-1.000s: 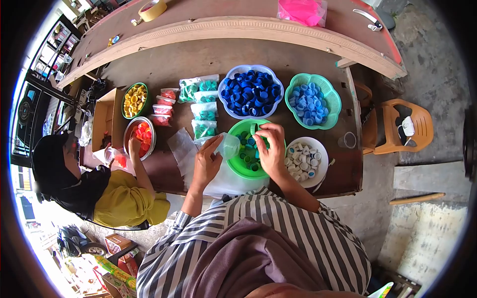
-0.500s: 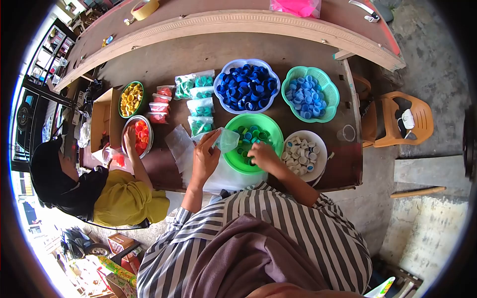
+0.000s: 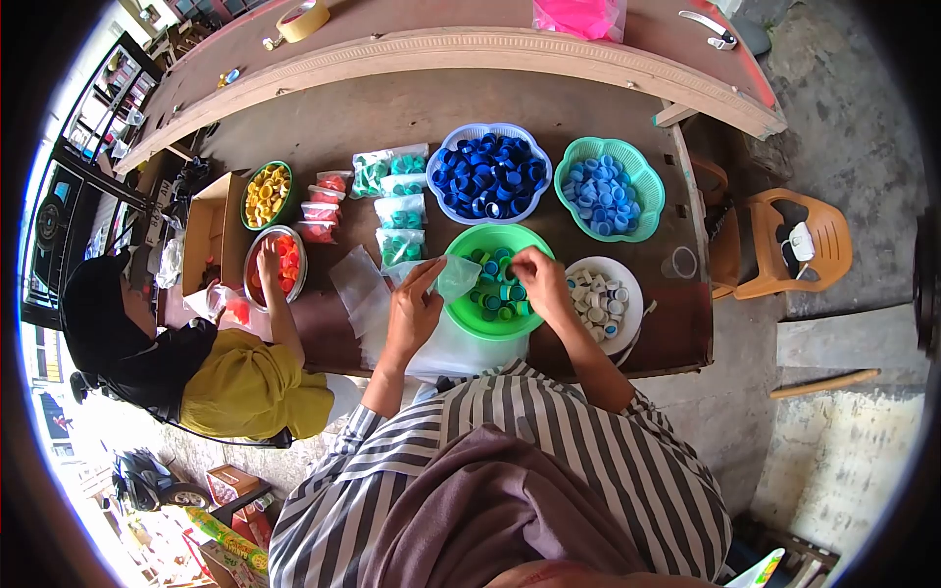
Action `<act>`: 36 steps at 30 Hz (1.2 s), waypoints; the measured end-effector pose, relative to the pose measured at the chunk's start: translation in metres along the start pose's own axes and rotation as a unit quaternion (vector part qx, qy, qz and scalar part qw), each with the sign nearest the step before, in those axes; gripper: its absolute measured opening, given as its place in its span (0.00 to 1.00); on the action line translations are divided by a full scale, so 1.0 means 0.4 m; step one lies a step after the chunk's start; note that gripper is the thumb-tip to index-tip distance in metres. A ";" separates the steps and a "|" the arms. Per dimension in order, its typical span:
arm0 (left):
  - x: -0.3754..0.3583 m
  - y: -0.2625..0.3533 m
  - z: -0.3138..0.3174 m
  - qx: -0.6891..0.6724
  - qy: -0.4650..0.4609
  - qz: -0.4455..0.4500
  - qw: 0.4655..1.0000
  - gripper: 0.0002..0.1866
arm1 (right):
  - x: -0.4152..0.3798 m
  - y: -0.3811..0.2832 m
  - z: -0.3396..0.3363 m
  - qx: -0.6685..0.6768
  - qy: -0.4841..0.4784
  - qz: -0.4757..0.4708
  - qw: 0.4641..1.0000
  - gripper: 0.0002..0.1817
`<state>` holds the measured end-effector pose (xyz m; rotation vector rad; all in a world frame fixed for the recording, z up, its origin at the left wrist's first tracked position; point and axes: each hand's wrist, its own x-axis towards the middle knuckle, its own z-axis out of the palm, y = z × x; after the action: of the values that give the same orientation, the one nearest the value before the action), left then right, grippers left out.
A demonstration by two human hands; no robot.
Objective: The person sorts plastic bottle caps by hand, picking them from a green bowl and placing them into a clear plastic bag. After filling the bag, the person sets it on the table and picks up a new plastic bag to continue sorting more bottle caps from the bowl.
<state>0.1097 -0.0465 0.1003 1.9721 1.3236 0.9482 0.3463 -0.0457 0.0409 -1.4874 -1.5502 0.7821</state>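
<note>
My left hand (image 3: 416, 306) grips a clear plastic bag (image 3: 457, 278) whose end hangs over the left rim of the green bowl (image 3: 461, 318). Green and teal caps (image 3: 500, 292) lie in that bowl. Above its right side is my right hand (image 3: 537, 277), its fingers pinched together; whatever they hold is too small to make out. Flat empty bags (image 3: 358, 284) lie left of the bowl. Filled bags of green caps (image 3: 400, 214) stand in a column behind my left hand.
Behind the bowl are a basket of dark blue caps (image 3: 490, 174) and one of light blue caps (image 3: 601, 196). White caps (image 3: 600, 302) fill a bowl at right. A co-worker (image 3: 235, 372) at left reaches into a bowl of red caps (image 3: 284, 267). A raised shelf (image 3: 441, 49) spans the back.
My right hand has risen from among the caps to the upper right of the green bowl. My left hand still holds the bag. The view has shifted slightly.
</note>
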 end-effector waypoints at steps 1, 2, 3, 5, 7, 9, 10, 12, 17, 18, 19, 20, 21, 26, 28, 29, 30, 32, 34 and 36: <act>-0.001 0.005 0.000 -0.002 -0.007 -0.002 1.000 0.30 | 0.009 -0.063 -0.018 0.029 0.048 -0.049 0.997 0.09; -0.001 0.010 0.001 -0.004 -0.014 -0.003 1.000 0.30 | 0.015 -0.118 -0.030 0.059 0.096 -0.098 0.989 0.10; -0.004 0.015 0.001 -0.004 -0.014 -0.002 1.000 0.30 | 0.018 -0.162 -0.033 0.073 0.131 -0.150 0.977 0.11; -0.006 0.023 0.003 -0.002 -0.020 -0.006 1.000 0.29 | 0.009 -0.221 -0.008 0.115 0.154 -0.207 0.959 0.11; -0.010 0.025 0.002 -0.004 -0.011 -0.002 1.000 0.29 | 0.011 -0.223 0.010 0.011 0.081 -0.274 0.958 0.12; -0.010 0.023 -0.005 -0.004 0.000 0.002 1.000 0.29 | 0.030 -0.216 0.027 -0.079 0.022 -0.301 0.950 0.12; -0.012 0.021 -0.014 0.001 0.003 -0.002 1.000 0.29 | 0.043 -0.207 0.026 -0.048 0.038 -0.277 0.959 0.11; -0.019 0.015 -0.027 0.004 0.009 -0.013 1.000 0.29 | 0.078 -0.180 0.009 0.001 0.091 -0.229 0.969 0.10; -0.020 -0.016 -0.041 -0.001 0.041 -0.029 0.999 0.30 | 0.108 0.081 0.046 -0.190 -0.004 -0.080 0.979 0.06; -0.018 -0.019 -0.043 -0.003 0.048 -0.033 0.998 0.30 | 0.097 0.127 0.060 -0.223 -0.055 -0.057 0.972 0.06; -0.014 -0.023 -0.045 0.004 0.050 -0.030 0.998 0.30 | 0.083 0.160 0.070 -0.296 -0.087 -0.063 0.949 0.07; -0.011 -0.020 -0.046 0.003 0.051 -0.032 0.998 0.30 | 0.067 0.186 0.086 -0.297 -0.089 -0.064 0.948 0.07; -0.008 -0.014 -0.048 0.000 0.047 -0.037 0.998 0.30 | 0.049 0.210 0.101 -0.340 -0.080 -0.069 0.935 0.08; 0.000 -0.016 -0.043 0.001 0.032 -0.064 0.997 0.30 | 0.044 0.248 0.104 -0.298 -0.100 -0.027 0.949 0.08; 0.006 -0.019 -0.037 -0.007 0.035 -0.046 0.998 0.30 | 0.076 0.238 0.084 -0.146 -0.134 0.081 0.977 0.09; 0.008 -0.021 -0.035 -0.008 0.034 -0.047 0.998 0.30 | 0.088 0.234 0.072 0.010 -0.159 0.186 0.970 0.09; 0.011 -0.022 -0.031 -0.003 0.034 -0.040 0.999 0.30 | 0.090 0.242 0.063 0.009 -0.159 0.188 0.969 0.09; 0.022 -0.022 -0.027 0.002 0.032 -0.033 0.999 0.29 | 0.094 0.259 0.050 0.217 -0.205 0.257 0.919 0.10; 0.029 -0.015 -0.025 -0.008 0.022 -0.035 0.999 0.29 | 0.095 0.248 0.043 0.192 -0.190 0.233 0.934 0.10; 0.035 -0.019 -0.019 -0.006 0.021 -0.030 0.999 0.29 | 0.098 0.247 0.039 -0.095 -0.113 0.072 0.986 0.10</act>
<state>0.1030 -0.0300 0.1022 1.9028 1.3885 0.9722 0.3808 0.0053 -0.0469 -1.7136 -1.7396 0.9332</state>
